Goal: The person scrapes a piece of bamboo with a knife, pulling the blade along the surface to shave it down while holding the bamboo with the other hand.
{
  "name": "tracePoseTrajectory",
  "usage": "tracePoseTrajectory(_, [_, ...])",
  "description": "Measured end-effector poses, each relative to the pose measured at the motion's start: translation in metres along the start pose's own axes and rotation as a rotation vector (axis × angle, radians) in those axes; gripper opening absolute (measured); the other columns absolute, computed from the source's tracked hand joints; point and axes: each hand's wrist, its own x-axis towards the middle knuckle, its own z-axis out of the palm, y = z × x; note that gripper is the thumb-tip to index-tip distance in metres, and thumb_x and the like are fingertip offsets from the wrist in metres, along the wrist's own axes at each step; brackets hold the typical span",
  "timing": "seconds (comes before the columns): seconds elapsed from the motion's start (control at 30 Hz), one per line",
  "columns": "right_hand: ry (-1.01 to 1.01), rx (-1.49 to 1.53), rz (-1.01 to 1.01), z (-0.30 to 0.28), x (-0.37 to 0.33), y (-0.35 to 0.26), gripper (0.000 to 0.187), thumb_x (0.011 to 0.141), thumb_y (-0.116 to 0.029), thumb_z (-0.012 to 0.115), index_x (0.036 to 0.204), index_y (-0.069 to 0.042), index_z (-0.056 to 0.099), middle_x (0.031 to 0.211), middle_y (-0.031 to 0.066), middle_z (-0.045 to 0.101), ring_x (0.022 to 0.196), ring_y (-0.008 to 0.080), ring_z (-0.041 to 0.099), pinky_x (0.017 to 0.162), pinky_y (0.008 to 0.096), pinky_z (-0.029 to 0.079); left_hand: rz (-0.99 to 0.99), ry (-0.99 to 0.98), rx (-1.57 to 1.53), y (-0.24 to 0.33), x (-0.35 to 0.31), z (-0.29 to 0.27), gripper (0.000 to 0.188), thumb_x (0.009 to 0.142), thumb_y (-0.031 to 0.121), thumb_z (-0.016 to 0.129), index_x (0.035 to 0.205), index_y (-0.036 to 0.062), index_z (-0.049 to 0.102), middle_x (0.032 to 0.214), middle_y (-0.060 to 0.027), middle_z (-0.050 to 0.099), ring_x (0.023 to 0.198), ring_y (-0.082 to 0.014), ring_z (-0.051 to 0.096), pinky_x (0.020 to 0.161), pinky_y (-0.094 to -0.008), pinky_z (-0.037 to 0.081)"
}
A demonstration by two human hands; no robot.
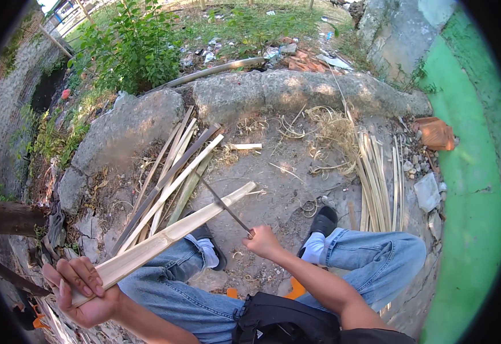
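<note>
My left hand (83,291) is wrapped round the near end of a long pale bamboo slat (164,236), which slants up to the right across my left thigh. Closed on the near end of a thin dark knife (239,221) is my right hand (263,243); its handle is mostly hidden in the fingers. The blade crosses the slat close to the far end and appears to touch it. Beyond the slat, several bamboo strips (175,166) lie in a loose pile on the left, one grey-brown and one greenish.
A bundle of thin split strips (375,183) lies at the right, with curled shavings (332,137) behind it. A low broken concrete curb (245,94) runs across the back. A green wall (462,229) rises on the right. My sandalled feet (321,225) rest on the dirt-strewn ground.
</note>
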Motion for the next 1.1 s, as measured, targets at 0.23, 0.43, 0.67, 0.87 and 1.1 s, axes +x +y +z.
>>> tracePoseTrajectory(0.23, [0.041,0.014,0.077,0.013,0.019,0.045,0.023,0.066,-0.02,0.064,0.059,0.002,0.058,0.053,0.0172,0.057,0.048,0.0263,0.055,0.049,0.0368,0.042,-0.005,0.029,-0.041,-0.012,0.009,-0.007,0.015,0.078,0.012,0.045,0.071,0.0106,0.031,0.05,0.0,0.029,0.034,-0.0065,0.025,0.034,-0.017,0.023])
tracePoseTrajectory(0.43, [-0.081,0.06,-0.18,0.009,-0.013,-0.039,0.021,0.065,-0.018,0.065,0.068,0.003,0.061,0.061,0.0199,0.061,0.057,0.0307,0.061,0.055,0.0386,0.045,0.001,0.154,0.044,-0.002,0.006,-0.003,0.021,0.077,0.013,0.045,0.066,0.0127,0.028,0.049,0.0008,0.028,0.033,-0.0063,0.023,0.034,-0.0167,0.023])
tracePoseTrajectory(0.67, [-0.02,-0.005,0.079,-0.008,0.011,0.008,0.016,0.063,-0.014,0.062,0.068,0.002,0.062,0.061,0.0229,0.059,0.058,0.0348,0.061,0.056,0.0406,0.047,-0.068,0.03,0.018,0.002,0.006,-0.004,0.021,0.077,0.016,0.046,0.065,0.0129,0.03,0.048,0.0013,0.027,0.033,-0.0058,0.024,0.035,-0.0179,0.022])
tracePoseTrajectory(0.87, [0.04,0.053,0.016,0.016,0.019,0.06,0.015,0.064,-0.013,0.059,0.067,0.001,0.061,0.06,0.022,0.058,0.056,0.0351,0.058,0.055,0.0409,0.045,-0.041,0.03,0.016,-0.009,0.009,-0.007,0.02,0.077,0.014,0.044,0.063,0.0132,0.03,0.048,0.0013,0.027,0.033,-0.0062,0.024,0.035,-0.0188,0.023])
tracePoseTrajectory(1.1, [-0.019,0.0,0.04,0.012,0.013,0.032,0.017,0.063,-0.013,0.059,0.067,0.003,0.062,0.064,0.0231,0.06,0.059,0.0335,0.061,0.058,0.0394,0.046,-0.071,0.045,0.038,0.002,0.015,-0.013,0.024,0.076,0.013,0.045,0.058,0.0139,0.029,0.048,0.0007,0.028,0.036,-0.0078,0.026,0.04,-0.0218,0.025])
